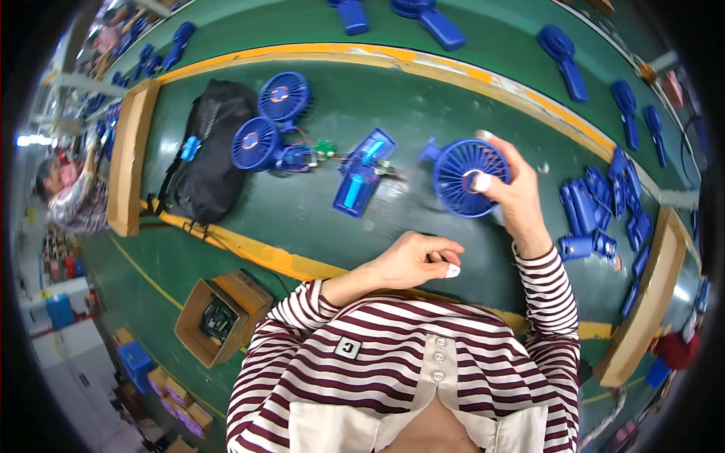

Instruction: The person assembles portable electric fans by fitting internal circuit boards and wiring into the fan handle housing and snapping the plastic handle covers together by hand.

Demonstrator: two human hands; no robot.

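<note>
My right hand point(515, 187), with white covers on its fingertips, grips a round blue fan head point(451, 189) by its rim, thumb on the front grille. A short stem sticks out from the fan head's left side. Close to the bench's near edge, my left hand point(419, 260) has its fingers loosely bent, thumb and forefinger apart, with nothing seen in them. Between the hands and the bag lies an opened blue handle shell point(358, 185) with a light-blue cylinder and wires. Left of it are two more fan heads point(256, 143), wired to a small green circuit board point(325, 149).
A black bag point(214, 151) lies at the bench's left. Blue plastic shells point(581, 205) are piled at the right. Cardboard trays point(130, 162) edge both ends. Finished-looking blue fans point(563, 57) lie on the green belt beyond. An open carton point(215, 321) holds circuit boards below left.
</note>
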